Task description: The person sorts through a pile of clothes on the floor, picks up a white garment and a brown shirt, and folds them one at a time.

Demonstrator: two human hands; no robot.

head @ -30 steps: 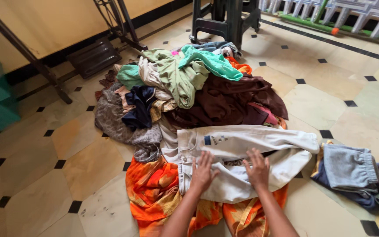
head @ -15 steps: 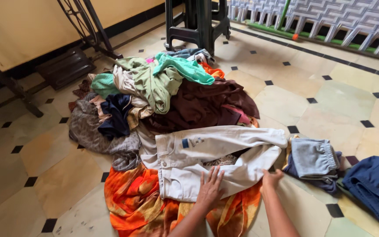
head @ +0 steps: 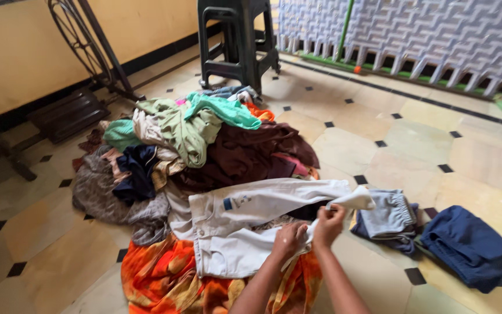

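A pair of white denim trousers [head: 245, 224] is spread flat across the front of a loose heap of crumpled clothes [head: 204, 145], with its waistband to the left and its legs running right. Under it lies a glossy orange patterned cloth [head: 164, 282]. Soft green, teal, navy and dark maroon garments are piled behind.

The lower trouser leg is gripped by both hands. The right hand [head: 327, 225] is closed around the fabric near the hem, which is lifted and bent. The left hand [head: 289, 239] is curled shut on the same leg, just beside the right.

A folded grey garment [head: 386, 216] and a folded navy one [head: 469, 247] are set on the floor to the right. The floor [head: 413, 139] is made of pale polished tiles with small black diamond insets. A dark plastic stool [head: 236, 40] and a white lattice panel [head: 413, 35] are seen at the back, against a yellow wall [head: 24, 52].
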